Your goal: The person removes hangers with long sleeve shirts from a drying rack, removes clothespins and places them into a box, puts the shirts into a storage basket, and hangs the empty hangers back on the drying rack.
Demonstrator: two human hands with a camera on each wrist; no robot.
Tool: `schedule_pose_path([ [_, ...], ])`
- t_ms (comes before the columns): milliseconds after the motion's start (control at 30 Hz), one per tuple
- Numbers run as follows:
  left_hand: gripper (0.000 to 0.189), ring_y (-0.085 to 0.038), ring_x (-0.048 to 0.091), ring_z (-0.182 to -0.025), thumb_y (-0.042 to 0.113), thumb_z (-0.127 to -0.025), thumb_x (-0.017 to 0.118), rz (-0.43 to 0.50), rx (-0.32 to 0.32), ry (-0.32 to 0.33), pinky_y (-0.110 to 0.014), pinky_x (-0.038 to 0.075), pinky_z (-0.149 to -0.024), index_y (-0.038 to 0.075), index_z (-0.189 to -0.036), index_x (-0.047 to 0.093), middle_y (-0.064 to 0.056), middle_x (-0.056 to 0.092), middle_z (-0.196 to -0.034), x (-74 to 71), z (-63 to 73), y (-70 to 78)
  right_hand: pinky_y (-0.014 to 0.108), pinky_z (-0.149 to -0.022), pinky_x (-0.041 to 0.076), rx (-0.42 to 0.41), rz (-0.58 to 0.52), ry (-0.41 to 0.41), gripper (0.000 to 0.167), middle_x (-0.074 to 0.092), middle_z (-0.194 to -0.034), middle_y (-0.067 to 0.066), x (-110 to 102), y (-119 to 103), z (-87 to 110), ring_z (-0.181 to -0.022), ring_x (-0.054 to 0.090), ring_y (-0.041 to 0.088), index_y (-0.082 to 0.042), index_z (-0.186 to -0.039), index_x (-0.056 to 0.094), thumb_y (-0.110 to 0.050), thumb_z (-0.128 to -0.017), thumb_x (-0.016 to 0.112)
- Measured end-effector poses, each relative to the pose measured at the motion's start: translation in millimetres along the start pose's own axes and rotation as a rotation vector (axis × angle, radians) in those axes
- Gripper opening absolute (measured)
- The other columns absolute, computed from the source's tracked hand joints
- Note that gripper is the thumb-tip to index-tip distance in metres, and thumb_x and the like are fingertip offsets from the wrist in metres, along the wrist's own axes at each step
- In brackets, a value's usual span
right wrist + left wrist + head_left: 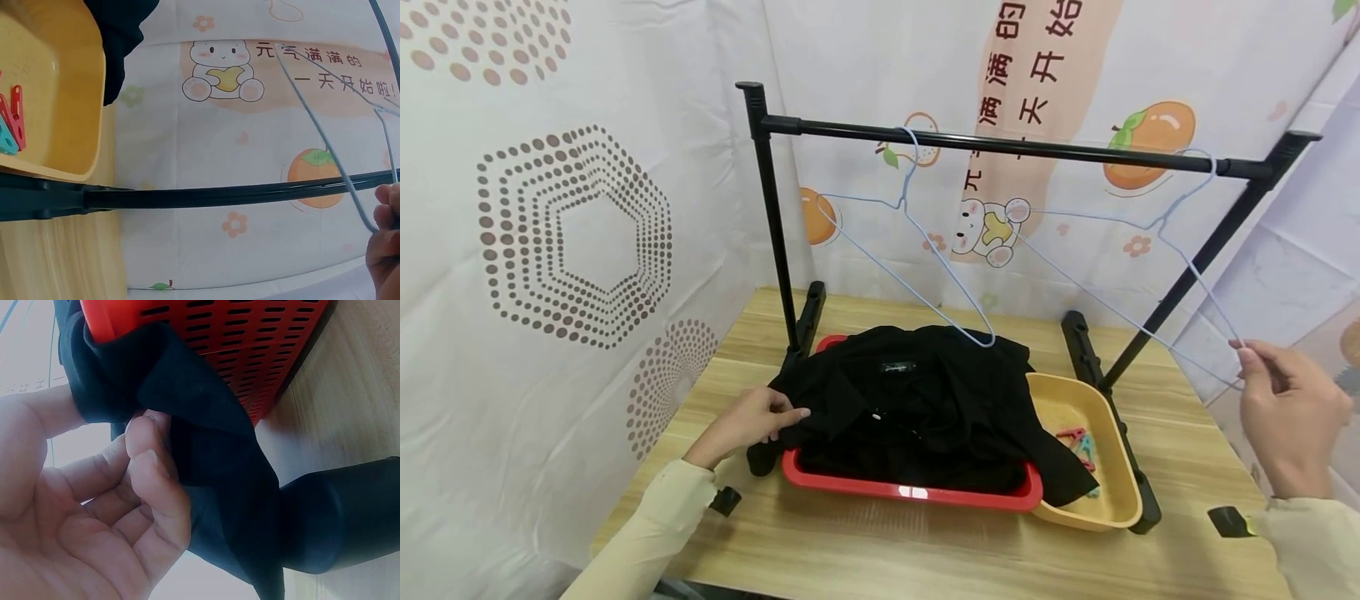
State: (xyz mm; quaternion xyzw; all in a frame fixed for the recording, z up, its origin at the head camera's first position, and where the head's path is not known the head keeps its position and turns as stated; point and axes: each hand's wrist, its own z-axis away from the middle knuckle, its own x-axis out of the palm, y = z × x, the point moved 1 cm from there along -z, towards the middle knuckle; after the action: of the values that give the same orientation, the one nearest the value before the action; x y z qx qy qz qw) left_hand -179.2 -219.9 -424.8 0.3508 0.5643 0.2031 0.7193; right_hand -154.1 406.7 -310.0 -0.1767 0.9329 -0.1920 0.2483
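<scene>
A black shirt (925,454) with a collar, a neck label and a pale button lies heaped in a red basket (913,492), spilling over its sides. At its left edge, my left hand (748,425) pinches the cloth between thumb and fingers; the left wrist view shows this cloth (212,412) draped over the basket's slotted wall. Two light-blue wire hangers hook onto the black rack's rail (1030,146). My right hand (1292,417) pinches the lower right corner of the right hanger (1183,197), which is still on the rail. The left hanger (904,204) hangs above the shirt.
Right of the basket, a yellow tray (1123,454) holds red and teal clothespins (1084,446), partly covered by a shirt flap. The rack's black feet (1078,342) stand on the wooden table (880,550). Printed curtains (715,167) enclose the back and sides.
</scene>
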Motion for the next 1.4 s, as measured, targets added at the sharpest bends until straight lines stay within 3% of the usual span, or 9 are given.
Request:
schedule_pose_path([
  [267, 0.037, -0.017, 0.056, -0.057, 0.039, -0.1, 0.069, -0.015, 0.01, 0.003, -0.031, 0.044, -0.052, 0.013, -0.075, 0.069, -0.002, 0.057, -0.064, -0.4, -0.6, -1.3, 0.019, -0.067, 0.023, 0.036, -0.02, 0.003, 0.017, 0.044, -0.075, -0.043, 2.3, -17.8, 5.3, -0.059, 0.03, -0.01, 0.009, -0.102, 0.077, -0.003, -0.098, 0.065],
  [400, 0.037, -0.016, 0.053, -0.055, 0.038, -0.1, 0.068, -0.028, 0.02, 0.006, -0.03, 0.04, -0.051, 0.013, -0.073, 0.068, -0.002, 0.057, -0.062, -0.2, 0.6, -1.8, 0.029, -0.09, 0.026, 0.044, -0.036, 0.015, 0.017, 0.044, -0.079, -0.039, 5.7, -14.9, 8.1, -0.07, 0.034, -0.012, 0.007, -0.107, 0.076, -0.003, -0.097, 0.067],
  [500, 0.037, -0.016, 0.053, -0.055, 0.039, -0.1, 0.069, -0.038, 0.03, 0.02, -0.031, 0.041, -0.051, 0.013, -0.074, 0.069, -0.001, 0.056, -0.062, -0.5, 0.5, -0.7, 0.05, -0.11, 0.012, 0.055, -0.054, 0.024, 0.021, 0.048, -0.089, -0.041, 5.9, -8.0, 8.8, -0.087, 0.039, -0.016, 0.002, -0.114, 0.076, -0.005, -0.097, 0.068],
  [600, 0.034, -0.016, 0.055, -0.056, 0.041, -0.098, 0.07, -0.041, 0.033, 0.046, -0.033, 0.044, -0.052, 0.013, -0.078, 0.071, 0.0, 0.057, -0.064, -1.3, 1.2, -1.3, 0.04, -0.115, 0.016, 0.118, -0.062, -0.008, 0.032, 0.051, -0.097, -0.036, 6.4, -1.5, 12.5, -0.088, 0.045, -0.016, -0.003, -0.126, 0.072, -0.009, -0.095, 0.073],
  [700, 0.032, -0.018, 0.057, -0.056, 0.041, -0.097, 0.072, -0.02, 0.026, 0.075, -0.033, 0.047, -0.053, 0.01, -0.088, 0.071, -0.002, 0.059, -0.066, -2.7, 2.9, -3.3, 0.008, -0.075, 0.04, 0.31, -0.082, -0.147, 0.056, 0.049, -0.102, -0.025, 8.0, 4.2, 20.5, -0.067, 0.054, -0.011, -0.012, -0.145, 0.053, -0.019, -0.094, 0.077],
  [767, 0.035, -0.019, 0.058, -0.057, 0.042, -0.096, 0.074, 0.018, 0.013, 0.092, -0.034, 0.049, -0.053, 0.007, -0.099, 0.069, -0.003, 0.06, -0.069, -3.6, 4.5, -4.6, 0.013, -0.05, 0.042, 0.44, -0.08, -0.286, 0.075, 0.048, -0.103, -0.019, 11.3, 9.6, 27.2, -0.05, 0.057, 0.0, -0.015, -0.155, 0.036, -0.028, -0.094, 0.077],
  [833, 0.043, -0.021, 0.059, -0.058, 0.043, -0.095, 0.074, 0.061, -0.002, 0.1, -0.035, 0.05, -0.053, 0.004, -0.112, 0.064, -0.005, 0.061, -0.072, -4.8, 5.9, -5.5, 0.021, -0.049, 0.045, 0.499, -0.093, -0.442, 0.085, 0.056, -0.103, -0.014, 16.7, 16.0, 33.4, -0.047, 0.06, 0.011, -0.009, -0.159, 0.024, -0.034, -0.096, 0.075],
  [1033, 0.065, -0.023, 0.06, -0.061, 0.046, -0.095, 0.074, 0.106, -0.028, 0.102, -0.036, 0.05, -0.055, 0.0, -0.136, 0.053, -0.006, 0.063, -0.076, -8.3, 6.5, -7.5, 0.032, -0.05, 0.05, 0.339, -0.129, -0.857, 0.068, 0.063, -0.112, 0.03, 37.0, 19.6, 59.0, -0.053, 0.056, 0.017, 0.013, -0.148, 0.039, -0.036, -0.106, 0.06],
  [1400, 0.068, -0.022, 0.058, -0.059, 0.05, -0.098, 0.068, 0.095, -0.081, 0.061, -0.035, 0.047, -0.05, -0.004, -0.137, 0.057, -0.006, 0.063, -0.078, -6.6, 5.4, -12.0, 0.031, -0.049, 0.047, 0.286, -0.184, -1.249, 0.059, 0.063, -0.098, 0.016, 74.6, -20.3, 96.6, -0.057, 0.053, 0.017, 0.003, -0.144, 0.051, -0.042, -0.106, 0.057],
])
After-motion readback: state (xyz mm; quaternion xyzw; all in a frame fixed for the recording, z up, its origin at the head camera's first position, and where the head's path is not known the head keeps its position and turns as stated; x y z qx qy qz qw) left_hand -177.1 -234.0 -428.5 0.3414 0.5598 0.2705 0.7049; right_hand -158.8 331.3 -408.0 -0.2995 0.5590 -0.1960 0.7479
